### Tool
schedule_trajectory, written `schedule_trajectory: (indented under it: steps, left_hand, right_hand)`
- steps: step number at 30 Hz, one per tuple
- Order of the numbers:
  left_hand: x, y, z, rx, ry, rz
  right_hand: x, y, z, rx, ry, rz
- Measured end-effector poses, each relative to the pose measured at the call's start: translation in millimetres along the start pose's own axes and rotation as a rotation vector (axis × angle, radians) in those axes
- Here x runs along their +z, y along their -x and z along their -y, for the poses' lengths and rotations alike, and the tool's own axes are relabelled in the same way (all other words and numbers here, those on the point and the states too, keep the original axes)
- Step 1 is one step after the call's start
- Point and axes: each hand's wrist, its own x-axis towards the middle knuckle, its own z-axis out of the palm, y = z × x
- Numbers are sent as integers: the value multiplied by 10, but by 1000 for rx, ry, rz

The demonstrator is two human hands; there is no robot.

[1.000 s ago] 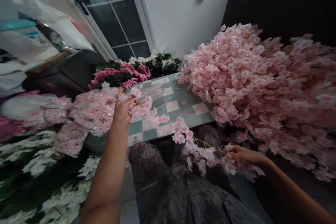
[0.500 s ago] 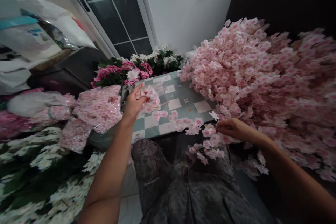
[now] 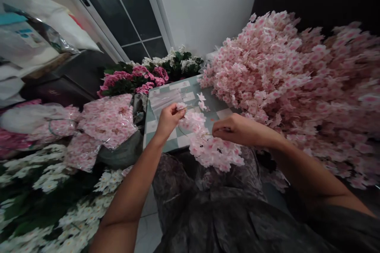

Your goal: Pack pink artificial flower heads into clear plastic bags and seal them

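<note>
A spray of pale pink blossoms (image 3: 218, 152) hangs between my hands, over the near edge of the checked table (image 3: 175, 142) and my lap. My left hand (image 3: 170, 118) pinches a thin stem end with a small blossom at the fingertips. To the right, my right hand (image 3: 231, 129) has its fingers closed on the same spray, at a stem near the table's front edge. The exact grip point of the right fingers is partly hidden by the hand itself.
A large heap of pink blossoms (image 3: 267, 67) fills the right side. Bagged pink flowers (image 3: 108, 120) and white flowers (image 3: 50, 174) stand at the left. Clear plastic sleeves (image 3: 168, 98) lie on the table. Dark pink flowers (image 3: 133, 79) are behind it.
My right hand has moved left, closer to my left hand, which has shifted slightly right. The spray, stretched out before, is now bunched between them. The view has shifted a little.
</note>
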Motion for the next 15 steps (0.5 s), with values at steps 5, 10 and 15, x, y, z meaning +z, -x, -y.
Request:
schedule_trajectory:
  steps: [5, 10, 15]
  left_hand:
    - [79, 131, -160, -114, 133, 208]
    - [99, 208, -279, -161, 193, 332]
    - [86, 244, -297, -257, 177, 433]
  right_hand:
    - [57, -233, -131, -3, 58, -262]
    - [123, -363, -206, 34, 14, -383]
    - [242, -444, -254, 12, -16, -491]
